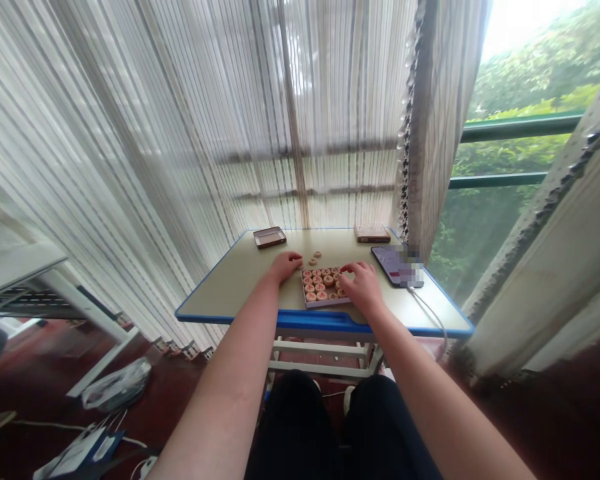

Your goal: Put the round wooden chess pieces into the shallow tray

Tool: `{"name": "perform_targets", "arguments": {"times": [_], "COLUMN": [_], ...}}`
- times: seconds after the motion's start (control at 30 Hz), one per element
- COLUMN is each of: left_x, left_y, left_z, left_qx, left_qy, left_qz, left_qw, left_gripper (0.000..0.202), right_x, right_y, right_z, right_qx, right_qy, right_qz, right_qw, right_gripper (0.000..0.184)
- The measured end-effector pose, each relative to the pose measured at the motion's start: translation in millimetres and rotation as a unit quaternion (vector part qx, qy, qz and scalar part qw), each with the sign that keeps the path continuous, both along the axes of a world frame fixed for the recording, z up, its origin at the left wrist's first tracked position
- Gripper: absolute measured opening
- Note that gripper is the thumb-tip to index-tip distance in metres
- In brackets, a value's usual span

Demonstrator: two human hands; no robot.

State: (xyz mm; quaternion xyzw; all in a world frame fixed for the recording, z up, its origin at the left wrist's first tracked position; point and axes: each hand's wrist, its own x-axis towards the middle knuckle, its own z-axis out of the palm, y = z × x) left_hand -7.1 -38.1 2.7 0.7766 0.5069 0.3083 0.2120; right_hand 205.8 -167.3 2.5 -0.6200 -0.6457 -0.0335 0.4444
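Note:
A shallow box of round wooden xiangqi pieces with red characters sits near the desk's front edge. My right hand reaches over the box's right side, its fingers bent and closed on a xiangqi piece at the far right corner; the fingers partly hide that piece and others. On the desk just left of the box rests my left hand, thumb and fingers apart, with nothing visible in it. Two loose pieces, a nearer one and a farther one, lie beyond the box.
The pale desk has a blue rim. An open box lid or tray lies at its back left, and a brown box at its back right. A phone with a white cable is to the right. Curtains hang behind.

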Motion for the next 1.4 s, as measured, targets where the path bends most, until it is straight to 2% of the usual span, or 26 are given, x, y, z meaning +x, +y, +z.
{"name": "perform_targets", "arguments": {"times": [0.2, 0.27, 0.37, 0.5, 0.6, 0.67, 0.7, 0.77, 0.87, 0.97, 1.13, 1.2, 1.4], "left_x": [3, 2, 1, -2, -3, -1, 0, 4, 10, 13, 19, 22, 29], "left_y": [-4, -5, -6, -4, 0, 3, 4, 2, -7, -19, -34, -38, -45], "left_z": [-2.3, -2.2, -1.5, -1.4, -1.5, -0.7, 0.2, 2.9, 9.3, 17.3, 27.9, 30.2, 34.2], "left_qx": [0.099, 0.095, 0.081, 0.088, 0.076, 0.042, 0.018, -0.031, -0.083, -0.111, -0.116, -0.115, -0.173], "left_qy": [0.099, 0.131, 0.148, 0.095, 0.001, -0.109, -0.174, -0.289, -0.363, -0.361, -0.273, -0.258, -0.333], "left_qz": [0.127, 0.132, 0.105, 0.075, 0.131, 0.151, 0.137, 0.064, -0.040, -0.085, -0.097, -0.113, -0.182], "left_qw": [0.982, 0.978, 0.980, 0.989, 0.988, 0.982, 0.975, 0.955, 0.927, 0.922, 0.950, 0.952, 0.909], "left_gripper": [0.042, 0.045, 0.038, 0.025, 0.032, 0.040, 0.044, 0.048, 0.042, 0.044, 0.045, 0.044, 0.039], "right_x": [-1, -1, -1, -1, 0, 0, 0, -1, -2, -4, -8, -11, -13], "right_y": [2, 3, 3, 3, 4, 5, 5, 5, 2, -1, -2, -2, -8], "right_z": [-0.2, -0.3, -0.7, -1.1, -1.5, -1.6, -1.5, -1.1, 0.5, 2.8, 5.4, 6.2, 13.0], "right_qx": [-0.004, -0.005, -0.007, -0.009, -0.014, -0.014, -0.010, 0.002, 0.022, 0.036, 0.053, 0.058, 0.094], "right_qy": [-0.002, -0.004, -0.005, -0.006, -0.005, -0.002, -0.001, 0.000, -0.005, -0.013, -0.034, -0.042, -0.041], "right_qz": [-0.009, -0.013, -0.016, -0.012, -0.012, -0.012, -0.012, -0.008, 0.005, 0.023, 0.079, 0.090, 0.092], "right_qw": [1.000, 1.000, 1.000, 1.000, 1.000, 1.000, 1.000, 1.000, 1.000, 0.999, 0.995, 0.993, 0.990], "right_gripper": [0.020, 0.020, 0.020, 0.020, 0.020, 0.020, 0.020, 0.020, 0.019, 0.018, 0.019, 0.020, 0.024]}}
